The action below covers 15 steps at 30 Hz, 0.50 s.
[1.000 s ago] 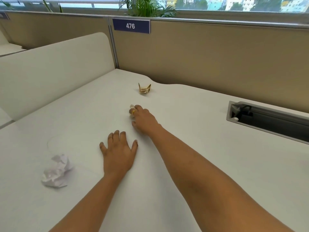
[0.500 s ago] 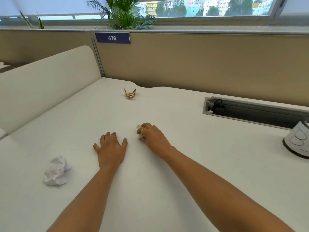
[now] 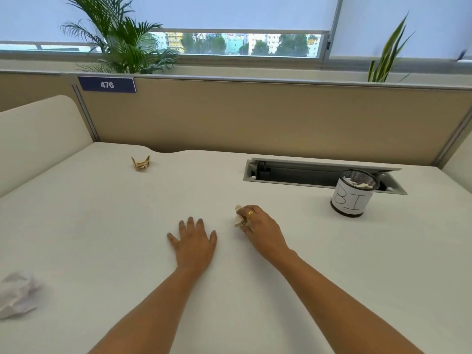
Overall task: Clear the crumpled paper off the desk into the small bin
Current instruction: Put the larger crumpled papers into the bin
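My right hand (image 3: 260, 228) is closed around a small cream crumpled paper (image 3: 238, 215) that sticks out past the fingers, just above the white desk (image 3: 102, 226). My left hand (image 3: 195, 242) lies flat on the desk, fingers spread, holding nothing. A small black mesh bin (image 3: 353, 194) with a white label stands to the right of my right hand, with paper scraps inside. A white crumpled paper ball (image 3: 16, 295) lies at the near left edge of the view. A folded tan paper (image 3: 140, 162) sits at the far left of the desk.
A recessed grey cable tray (image 3: 306, 172) opens in the desk just behind the bin. A beige partition (image 3: 255, 116) with a "476" sign closes the back, and a white divider (image 3: 38, 134) closes the left side. Plants stand behind the partition.
My right hand has drawn the small paper back from the far middle of the desk and moved right. The view has turned right, bringing the bin fully into sight. My left hand stays flat.
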Available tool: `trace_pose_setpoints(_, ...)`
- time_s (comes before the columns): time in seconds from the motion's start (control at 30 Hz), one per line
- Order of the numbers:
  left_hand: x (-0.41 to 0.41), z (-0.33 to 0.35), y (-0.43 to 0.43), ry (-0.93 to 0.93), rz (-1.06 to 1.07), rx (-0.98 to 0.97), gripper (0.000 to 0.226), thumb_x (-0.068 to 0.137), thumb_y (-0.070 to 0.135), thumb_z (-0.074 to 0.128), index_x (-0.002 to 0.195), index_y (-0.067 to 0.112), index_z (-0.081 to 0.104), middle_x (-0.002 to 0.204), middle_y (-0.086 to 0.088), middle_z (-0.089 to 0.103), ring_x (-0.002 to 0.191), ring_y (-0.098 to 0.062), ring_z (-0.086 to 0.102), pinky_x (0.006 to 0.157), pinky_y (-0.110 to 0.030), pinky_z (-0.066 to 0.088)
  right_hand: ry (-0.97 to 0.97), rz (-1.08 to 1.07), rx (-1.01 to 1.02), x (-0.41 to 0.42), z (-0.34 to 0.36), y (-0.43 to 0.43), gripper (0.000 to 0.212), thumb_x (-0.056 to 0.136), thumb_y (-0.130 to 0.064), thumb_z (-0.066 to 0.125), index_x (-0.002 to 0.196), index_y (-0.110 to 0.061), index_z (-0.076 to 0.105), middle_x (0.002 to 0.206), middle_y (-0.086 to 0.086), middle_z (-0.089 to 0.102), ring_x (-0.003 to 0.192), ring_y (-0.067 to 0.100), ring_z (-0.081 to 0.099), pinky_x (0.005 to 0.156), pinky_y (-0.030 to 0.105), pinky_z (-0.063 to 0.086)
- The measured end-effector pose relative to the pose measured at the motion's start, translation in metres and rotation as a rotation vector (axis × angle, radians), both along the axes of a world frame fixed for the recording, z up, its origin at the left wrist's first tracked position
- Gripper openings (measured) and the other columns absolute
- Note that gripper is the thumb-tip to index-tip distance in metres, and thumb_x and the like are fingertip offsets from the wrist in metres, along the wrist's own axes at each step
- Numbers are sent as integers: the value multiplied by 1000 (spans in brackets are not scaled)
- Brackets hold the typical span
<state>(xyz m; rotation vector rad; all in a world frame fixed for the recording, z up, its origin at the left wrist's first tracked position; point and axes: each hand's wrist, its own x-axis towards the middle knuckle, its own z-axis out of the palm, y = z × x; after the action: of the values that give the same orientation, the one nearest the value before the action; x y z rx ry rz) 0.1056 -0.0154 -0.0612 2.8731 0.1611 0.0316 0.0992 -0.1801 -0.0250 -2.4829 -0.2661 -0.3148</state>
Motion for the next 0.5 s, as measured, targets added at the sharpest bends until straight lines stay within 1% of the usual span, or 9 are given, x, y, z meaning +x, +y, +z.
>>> trace_pose_setpoints(0.07, -1, 1, -34, 12, -131, -24, 57, 96, 47, 29, 145, 18, 23, 157, -5, 16, 146, -26, 7, 115, -59, 7, -28, -46, -7, -7, 8, -22, 39, 91, -13, 55, 129, -13, 50, 131, 4, 53, 112, 22, 56, 92, 27, 44)
trace_pose_setpoints(0.17, -7, -1, -76, 38, -291, -61, 56, 95, 48, 30, 144, 22, 23, 158, -2, 15, 147, -24, 6, 114, -59, 3, -49, -134, 1, -16, 17, -56, 42, 91, -14, 57, 132, -11, 48, 130, 8, 53, 111, 23, 57, 92, 24, 43)
trace_pose_setpoints(0.27, -10, -8, -89, -24, -286, -72, 54, 95, 50, 31, 143, 25, 26, 157, 1, 18, 147, -20, 7, 116, -57, 4, -93, -236, 49, -20, 27, -90, 42, 89, -16, 60, 129, -9, 50, 128, 11, 55, 110, 25, 57, 88, 21, 40)
trace_pose_setpoints(0.3, -10, -11, -89, -44, -269, -78, 54, 95, 50, 31, 142, 26, 27, 156, 2, 20, 147, -19, 9, 116, -56, 4, -119, -276, 89, -20, 31, -100, 41, 88, -17, 61, 127, -8, 51, 125, 12, 57, 109, 26, 57, 89, 23, 40)
trace_pose_setpoints(0.4, -9, -14, -88, -77, -247, -95, 53, 94, 50, 33, 141, 27, 30, 155, 4, 23, 146, -17, 12, 117, -54, 6, -197, -421, 217, -17, 47, -130, 38, 87, -22, 63, 120, -4, 55, 118, 16, 60, 105, 31, 58, 92, 39, 48)
trace_pose_setpoints(0.43, -8, -14, -89, -81, -246, -101, 52, 94, 50, 33, 141, 27, 31, 155, 4, 24, 146, -17, 12, 117, -54, 6, -228, -472, 237, -15, 51, -139, 38, 87, -22, 64, 119, -3, 56, 117, 18, 61, 104, 32, 58, 92, 41, 48)
trace_pose_setpoints(0.5, -8, -13, -90, -86, -249, -101, 52, 94, 50, 33, 140, 27, 31, 154, 5, 25, 146, -16, 13, 117, -54, 7, -285, -561, 253, -10, 59, -156, 40, 86, -24, 65, 117, 0, 58, 115, 20, 61, 104, 33, 58, 90, 36, 45)
